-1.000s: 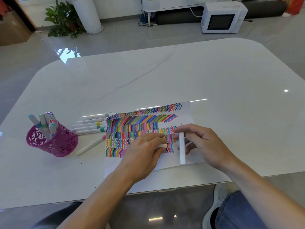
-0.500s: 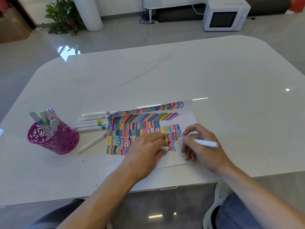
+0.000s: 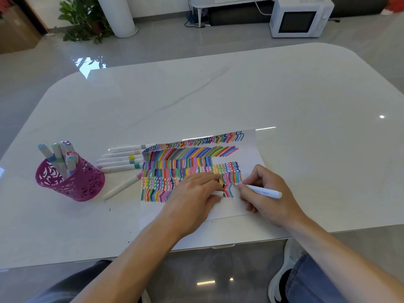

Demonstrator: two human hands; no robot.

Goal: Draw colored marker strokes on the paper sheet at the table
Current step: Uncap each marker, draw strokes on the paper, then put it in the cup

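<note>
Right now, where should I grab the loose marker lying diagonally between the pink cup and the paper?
Pinch the loose marker mid-barrel, from above, fingers across its length. It lies flat and alone; the pink cup sits near its lower end, the paper by its pink-tipped end.

One wide-angle view is taken from the person's head, directed forward and down. The table (image 3: 218,95) is seen from its near edge at close range, the left hand (image 3: 192,197) and right hand (image 3: 269,197) framed below centre, the floor (image 3: 175,40) and microwave (image 3: 299,17) kept at the top
</note>
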